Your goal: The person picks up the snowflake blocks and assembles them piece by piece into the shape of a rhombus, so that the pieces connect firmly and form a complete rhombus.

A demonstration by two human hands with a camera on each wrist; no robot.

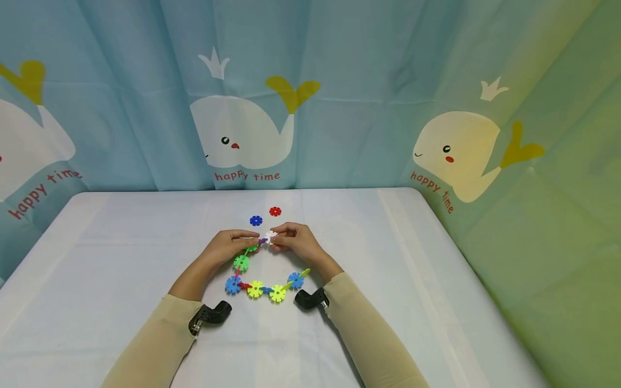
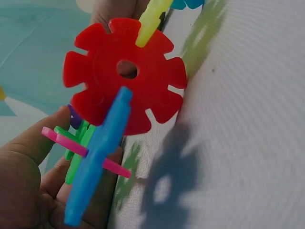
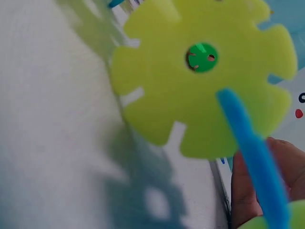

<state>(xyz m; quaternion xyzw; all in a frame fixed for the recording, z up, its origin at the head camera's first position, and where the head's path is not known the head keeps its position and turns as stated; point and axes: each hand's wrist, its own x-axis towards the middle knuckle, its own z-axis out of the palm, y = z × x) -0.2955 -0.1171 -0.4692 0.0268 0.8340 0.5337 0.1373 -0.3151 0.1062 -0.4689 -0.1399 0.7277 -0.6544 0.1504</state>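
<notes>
My left hand [image 1: 229,247] pinches the far-left end of a curved chain of slotted plastic snowflake discs, by a green disc [image 1: 241,263] and a purple disc [image 1: 262,241]. Between the fingertips of my right hand [image 1: 302,243] is a white snowflake disc [image 1: 270,237], held right at the purple one. From there the chain bends towards me through a blue disc [image 1: 233,285], yellow discs [image 1: 255,289] and another blue disc [image 1: 295,280]. In the left wrist view, a red disc [image 2: 157,98] hides part of the left fingers; a yellow-green disc [image 3: 157,107] looms large in the right wrist view.
Two loose discs, one blue [image 1: 255,220] and one red [image 1: 275,211], lie beyond the hands on the white table [image 1: 121,258]. A curtain [image 1: 359,134] with whale prints stands behind the table's far edge and along its right side.
</notes>
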